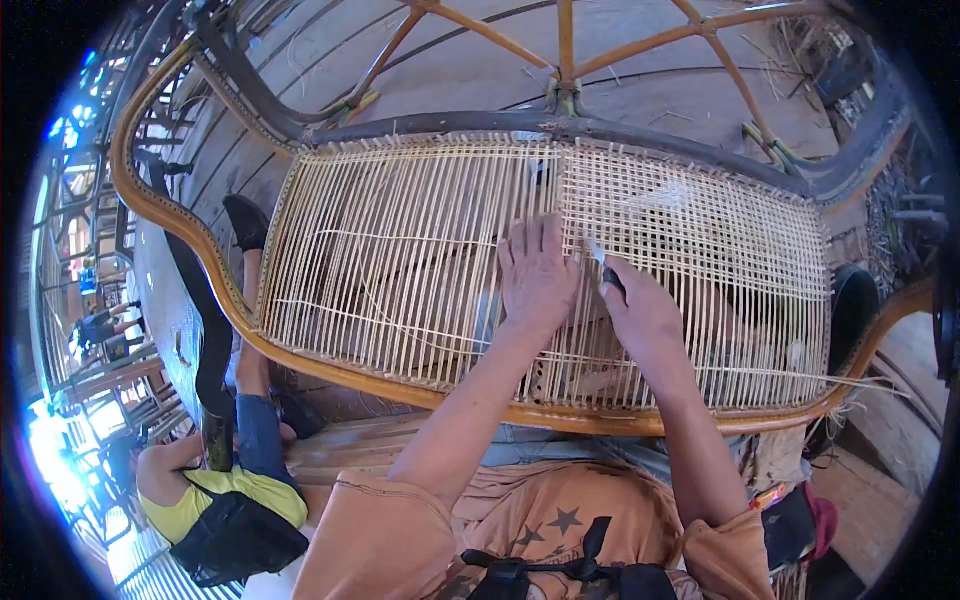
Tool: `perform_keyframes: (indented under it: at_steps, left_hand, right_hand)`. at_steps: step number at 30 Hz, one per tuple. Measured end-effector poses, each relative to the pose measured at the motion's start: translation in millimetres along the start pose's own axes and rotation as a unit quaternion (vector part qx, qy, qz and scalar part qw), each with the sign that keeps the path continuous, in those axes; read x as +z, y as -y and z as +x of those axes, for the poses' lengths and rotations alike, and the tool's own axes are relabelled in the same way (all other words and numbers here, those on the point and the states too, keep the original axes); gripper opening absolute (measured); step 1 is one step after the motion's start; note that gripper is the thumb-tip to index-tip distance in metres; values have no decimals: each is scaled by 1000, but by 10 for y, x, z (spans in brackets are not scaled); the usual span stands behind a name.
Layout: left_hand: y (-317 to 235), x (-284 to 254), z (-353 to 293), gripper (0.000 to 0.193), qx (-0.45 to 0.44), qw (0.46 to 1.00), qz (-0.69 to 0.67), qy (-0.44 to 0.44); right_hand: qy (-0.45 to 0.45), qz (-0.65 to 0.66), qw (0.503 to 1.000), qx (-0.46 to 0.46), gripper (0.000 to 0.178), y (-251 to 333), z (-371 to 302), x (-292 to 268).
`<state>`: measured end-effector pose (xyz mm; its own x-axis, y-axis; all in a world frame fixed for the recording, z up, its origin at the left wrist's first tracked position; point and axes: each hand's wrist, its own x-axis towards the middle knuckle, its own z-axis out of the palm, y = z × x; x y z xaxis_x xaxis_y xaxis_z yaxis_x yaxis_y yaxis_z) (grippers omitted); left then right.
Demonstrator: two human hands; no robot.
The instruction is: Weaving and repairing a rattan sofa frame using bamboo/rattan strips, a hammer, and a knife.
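Observation:
My left hand (542, 278) lies on the cane strands beside the middle bar of a rattan seat panel, its fingers stretched out and pointing away from me. In my closed right hand (645, 315) is a small knife (598, 252) with a black handle and a pale blade. The blade tip is at the cane weave (690, 225), just right of the middle bar. Right of that bar, crosswise strands interlace at the far part of the panel. On the left half, lengthwise cane strands (385, 265) run mostly alone, with a few loose crosswise strands among them.
A curved brown rattan frame (235, 305) borders the panel, with dark poles and struts beyond. Loose cane ends (865, 385) stick out at the right. At lower left sits another person in a yellow top (190, 505) with a black bag (240, 540).

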<state>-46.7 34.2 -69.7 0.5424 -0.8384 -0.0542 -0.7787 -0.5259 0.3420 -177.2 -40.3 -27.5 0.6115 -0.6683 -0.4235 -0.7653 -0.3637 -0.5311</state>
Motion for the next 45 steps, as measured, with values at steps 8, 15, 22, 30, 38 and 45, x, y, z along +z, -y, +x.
perform_keyframes:
  at_steps: [8,15,22,30,38,45]
  left_hand:
    - [-853,-796,-1187,62,303,891,-219,260]
    - [-1131,-495,-1788,39,-119,735,-504,437]
    - [-965,-659,-1303,28,-21,744,-645,174]
    - [-503,-773,-604,29,-16,734,-678,-43]
    - [32,-607,158,26,-73,861,-493,-96]
    - [26,-452,492,35,-19,877,-477,-56]
  right_hand:
    - [91,173,980,-32,27,-501,-1657,-633]
    - [-321,341,846,256,18,-1860,-2809,-76]
    - [-348,331,783,394,22,-2946,-3697,671]
    - [-255,-3,877,408,38,-2717,-3353,1041]
    - [-438,114,844,287,32,-2449,-3536,778]
    - [-358,425,827,81,34,-1474,-2855,-717]
